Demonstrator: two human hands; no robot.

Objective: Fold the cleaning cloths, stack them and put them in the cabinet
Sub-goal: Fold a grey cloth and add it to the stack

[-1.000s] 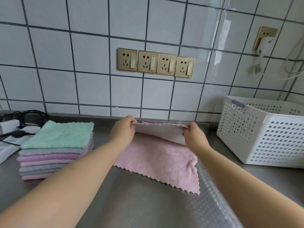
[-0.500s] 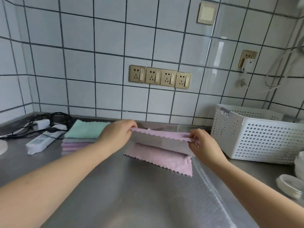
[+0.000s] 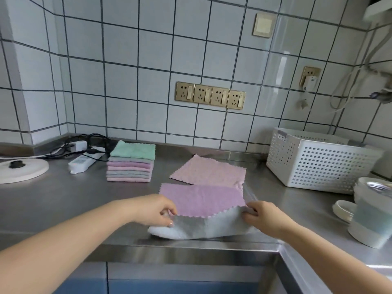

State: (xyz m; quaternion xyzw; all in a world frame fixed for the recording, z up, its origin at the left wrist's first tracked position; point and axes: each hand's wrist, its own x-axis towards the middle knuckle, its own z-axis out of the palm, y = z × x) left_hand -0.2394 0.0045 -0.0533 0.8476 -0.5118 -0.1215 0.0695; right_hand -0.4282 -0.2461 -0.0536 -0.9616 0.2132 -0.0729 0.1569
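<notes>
Two hands pinching one cloth at the counter's front edge.

Left hand (image 3: 156,210) and right hand (image 3: 264,216) well apart, each with fingers curled onto a near corner of the purple cloth (image 3: 201,198), holding that scalloped edge lifted, pale underside hanging below and touching the counter (image 3: 63,204). Just behind it, overlapped at the far edge, a pink cloth (image 3: 209,170) lying flat and skewed near mid-counter. Further left, toward the back edge, a stack (image 3: 130,162) of folded cloths, green on top. Beyond that, in the back left corner, a power strip (image 3: 84,161) with black cables and a round white lid (image 3: 21,169). Along the right side, a white perforated basket (image 3: 318,162) by the back edge and stacked bowls (image 3: 371,211) nearer the front.
</notes>
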